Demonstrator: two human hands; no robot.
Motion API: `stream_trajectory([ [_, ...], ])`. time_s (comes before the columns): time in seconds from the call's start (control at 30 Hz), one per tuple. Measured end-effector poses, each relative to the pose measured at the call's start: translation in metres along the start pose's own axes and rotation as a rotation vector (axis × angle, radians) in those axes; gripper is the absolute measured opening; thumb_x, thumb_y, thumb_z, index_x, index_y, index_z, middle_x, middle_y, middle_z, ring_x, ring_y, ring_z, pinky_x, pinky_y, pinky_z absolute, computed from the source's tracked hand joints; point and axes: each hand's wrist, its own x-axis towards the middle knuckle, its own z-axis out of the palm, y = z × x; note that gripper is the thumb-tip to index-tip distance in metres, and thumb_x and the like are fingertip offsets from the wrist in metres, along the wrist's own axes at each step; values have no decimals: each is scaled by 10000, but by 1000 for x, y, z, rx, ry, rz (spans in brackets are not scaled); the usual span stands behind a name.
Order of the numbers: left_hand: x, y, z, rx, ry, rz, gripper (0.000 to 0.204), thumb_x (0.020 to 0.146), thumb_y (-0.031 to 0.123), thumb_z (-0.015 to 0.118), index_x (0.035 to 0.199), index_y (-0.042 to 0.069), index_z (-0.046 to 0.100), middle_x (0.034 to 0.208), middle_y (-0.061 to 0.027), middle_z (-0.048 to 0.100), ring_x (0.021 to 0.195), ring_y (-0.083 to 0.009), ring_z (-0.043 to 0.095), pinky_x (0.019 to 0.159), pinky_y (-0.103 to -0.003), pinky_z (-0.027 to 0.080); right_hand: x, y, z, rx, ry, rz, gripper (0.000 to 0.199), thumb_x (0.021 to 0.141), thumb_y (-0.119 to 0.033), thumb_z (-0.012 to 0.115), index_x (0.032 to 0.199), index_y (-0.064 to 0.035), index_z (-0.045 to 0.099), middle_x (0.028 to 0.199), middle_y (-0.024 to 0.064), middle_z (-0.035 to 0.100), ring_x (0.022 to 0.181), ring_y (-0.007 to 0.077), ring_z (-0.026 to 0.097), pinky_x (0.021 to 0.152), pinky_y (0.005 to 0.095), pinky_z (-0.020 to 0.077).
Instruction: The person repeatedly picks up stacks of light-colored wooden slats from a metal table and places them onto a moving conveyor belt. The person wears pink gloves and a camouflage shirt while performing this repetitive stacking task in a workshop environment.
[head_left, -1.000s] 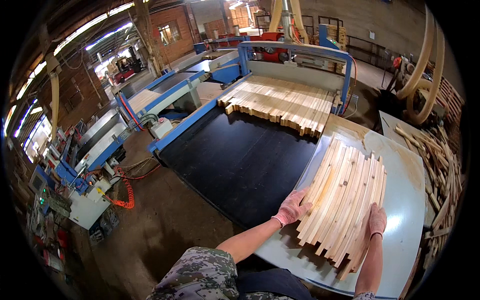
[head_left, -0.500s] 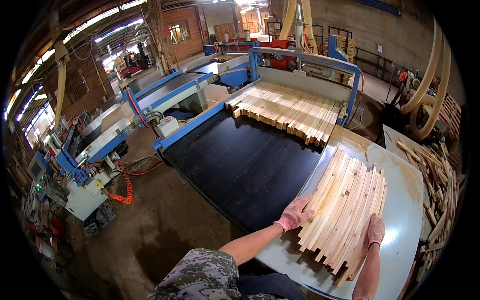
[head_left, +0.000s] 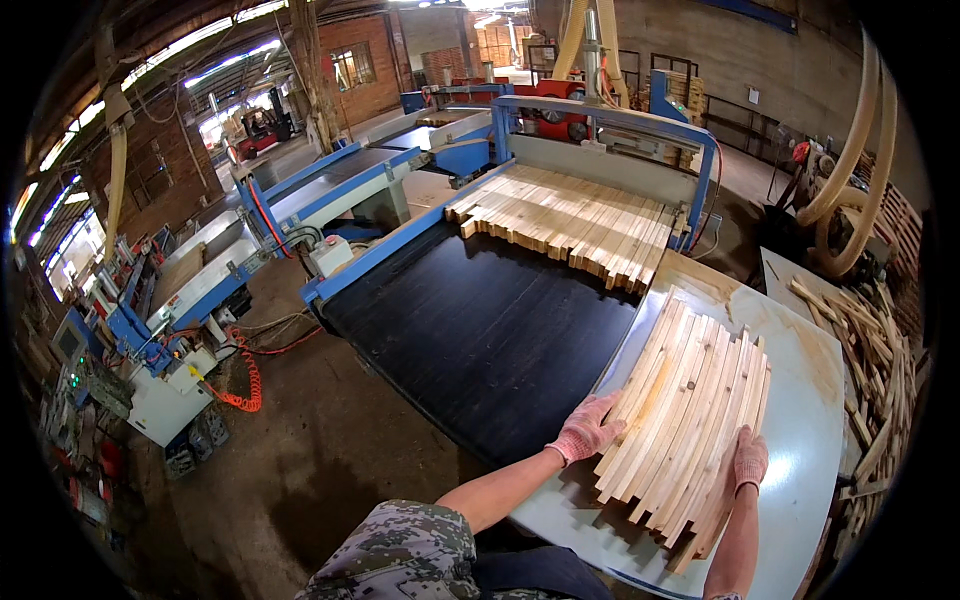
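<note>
A batch of pale wooden strips (head_left: 685, 420) lies side by side on the smooth, light-coloured side table (head_left: 800, 410). The strips' near ends are uneven. My left hand (head_left: 587, 430), in a pink knitted glove, presses against the left edge of the batch. My right hand (head_left: 750, 458), gloved alike, is closed against the right edge, so the batch sits between both hands. Some fingertips are hidden by the wood. To the left of the table, a black conveyor belt (head_left: 480, 330) carries another row of wooden strips (head_left: 570, 220) at its far end.
A blue frame (head_left: 610, 110) spans the belt's far end. Loose wood offcuts (head_left: 880, 370) pile up right of the table. Thick beige hoses (head_left: 850, 150) hang at the right. More blue machinery (head_left: 210, 290) with a coiled orange hose (head_left: 245, 385) stands left across the concrete floor (head_left: 310, 450).
Both hands keep their places at the sides of the batch, and the strips have barely moved. On the left machine, a brown board appears nearer. The whole view has shifted slightly.
</note>
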Motion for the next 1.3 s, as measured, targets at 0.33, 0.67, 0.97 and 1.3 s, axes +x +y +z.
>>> stream_trajectory([
  [0.33, 2, -10, 6, -45, 7, 11, 774, 979, 474, 725, 1611, 89, 499, 1559, -233, 572, 1508, -419, 456, 1276, -447, 349, -9, -13, -11, -10, -27, 25, 706, 1047, -620, 559, 1250, 45, 684, 1266, 322, 711, 1221, 500, 657, 1049, 536, 512],
  [0.67, 0, -1, 0, -32, 16, 25, 763, 982, 456, 718, 1607, 78, 499, 1498, -233, 598, 1436, -406, 519, 1239, -438, 392, -4, -6, -6, -5, -13, 16, 710, 1038, -622, 565, 1220, 52, 691, 1229, 336, 719, 1192, 494, 675, 1036, 531, 519],
  [0.97, -2, 4, -4, -65, 26, 29, 768, 968, 432, 733, 1596, 52, 506, 1433, -241, 613, 1366, -396, 567, 1201, -429, 427, -13, -15, -13, -6, -24, 37, 711, 1041, -624, 565, 1231, 50, 688, 1231, 323, 724, 1196, 481, 682, 1040, 524, 523],
  [1.3, 1, -8, 6, -52, 53, 52, 775, 963, 425, 732, 1590, 28, 510, 1405, -258, 626, 1333, -400, 583, 1187, -430, 438, -5, -7, -6, -49, -9, 7, 776, 1045, -666, 498, 1195, 74, 678, 1225, 342, 715, 1182, 497, 676, 1029, 529, 522],
])
